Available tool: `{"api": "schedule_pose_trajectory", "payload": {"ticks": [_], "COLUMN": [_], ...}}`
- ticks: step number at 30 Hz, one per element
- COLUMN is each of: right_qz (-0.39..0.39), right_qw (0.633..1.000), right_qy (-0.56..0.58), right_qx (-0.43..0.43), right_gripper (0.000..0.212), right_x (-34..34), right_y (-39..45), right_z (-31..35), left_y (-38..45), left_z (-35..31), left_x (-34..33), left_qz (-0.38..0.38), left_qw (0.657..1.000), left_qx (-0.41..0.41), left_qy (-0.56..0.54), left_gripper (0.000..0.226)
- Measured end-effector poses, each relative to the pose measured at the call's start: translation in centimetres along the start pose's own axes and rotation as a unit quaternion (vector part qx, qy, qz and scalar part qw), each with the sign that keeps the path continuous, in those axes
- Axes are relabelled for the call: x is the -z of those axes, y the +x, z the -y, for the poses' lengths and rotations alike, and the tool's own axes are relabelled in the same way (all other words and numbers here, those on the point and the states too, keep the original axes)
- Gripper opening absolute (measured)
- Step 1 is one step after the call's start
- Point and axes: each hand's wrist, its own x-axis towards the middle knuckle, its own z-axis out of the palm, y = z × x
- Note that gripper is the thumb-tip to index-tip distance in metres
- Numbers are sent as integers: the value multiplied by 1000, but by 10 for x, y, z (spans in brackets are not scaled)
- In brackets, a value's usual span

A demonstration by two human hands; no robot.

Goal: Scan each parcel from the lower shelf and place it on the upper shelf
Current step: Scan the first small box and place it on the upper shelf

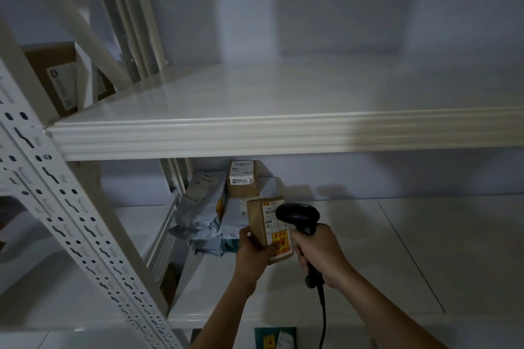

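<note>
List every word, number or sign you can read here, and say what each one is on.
Nothing can be quoted with certainty.
Held cardboard box, white label: barcode and print, blurred.
Same box, yellow sticker: red symbols, unreadable.
Upright cardboard box on the lower shelf: label print too small.
Grey mailer bags: labels blurred.
Barcode scanner: green light, no text.

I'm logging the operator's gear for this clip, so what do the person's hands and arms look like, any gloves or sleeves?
Both are bare: the left hand and right hand wear no gloves, and no sleeves show on either forearm as far as the frame's bottom edge. No watch, ring or wristband shows, though the light is dim.
</note>
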Motion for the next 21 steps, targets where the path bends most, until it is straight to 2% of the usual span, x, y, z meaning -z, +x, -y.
{"api": "schedule_pose_trajectory", "payload": {"ticks": [11,21], "right_qz": [4,4], "right_qw": [999,1000], "right_qy": [-34,-17], "right_qx": [-5,-9], "right_gripper": [24,25], "right_x": [0,0], "right_y": [-2,-2], "right_z": [2,2], "left_y": [1,12], "left_z": [0,5], "left_x": [2,4], "left_qz": [-4,-10], "left_qw": [1000,1000], "left_qx": [4,9], "left_qy": [-9,-6], "left_gripper": [59,55]}}
